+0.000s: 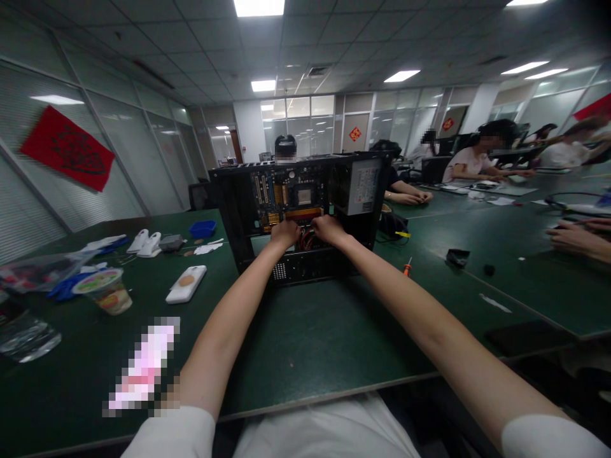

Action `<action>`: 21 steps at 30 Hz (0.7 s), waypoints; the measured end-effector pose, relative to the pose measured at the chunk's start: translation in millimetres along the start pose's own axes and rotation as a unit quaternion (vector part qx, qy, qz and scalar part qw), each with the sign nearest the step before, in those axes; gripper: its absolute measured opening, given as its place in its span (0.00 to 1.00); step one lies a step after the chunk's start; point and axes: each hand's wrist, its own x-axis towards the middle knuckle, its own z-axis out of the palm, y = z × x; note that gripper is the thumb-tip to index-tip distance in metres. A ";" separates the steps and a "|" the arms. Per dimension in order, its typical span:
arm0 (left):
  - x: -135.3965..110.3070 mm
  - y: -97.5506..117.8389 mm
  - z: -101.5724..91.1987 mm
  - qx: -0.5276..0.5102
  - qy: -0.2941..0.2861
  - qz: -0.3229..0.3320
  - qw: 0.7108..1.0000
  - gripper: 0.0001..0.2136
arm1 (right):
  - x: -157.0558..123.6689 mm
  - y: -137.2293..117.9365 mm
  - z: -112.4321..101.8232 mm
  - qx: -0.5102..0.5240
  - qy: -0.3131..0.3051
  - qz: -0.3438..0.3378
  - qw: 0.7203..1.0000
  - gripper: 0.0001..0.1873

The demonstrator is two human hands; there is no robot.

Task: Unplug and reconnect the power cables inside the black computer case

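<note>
A black computer case stands on the table in front of me with its open side facing me. Inside it a motherboard shows, and a grey power supply with a label fills the upper right. My left hand and my right hand reach into the lower middle, just below the board's orange and red slots. Both have curled fingers. Red and dark cables hang between them. Whatever the fingertips grip is too small and hidden to make out.
On the left are a white power bank-like block, a plastic cup, a water bottle and a blue tray. An orange-handled screwdriver lies right of the case. Other people sit along the tables.
</note>
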 end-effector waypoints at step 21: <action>-3.1 4.7 -3.5 0.012 0.004 0.003 1.000 0.21 | 5.7 2.8 3.8 0.002 0.003 0.014 1.000 0.17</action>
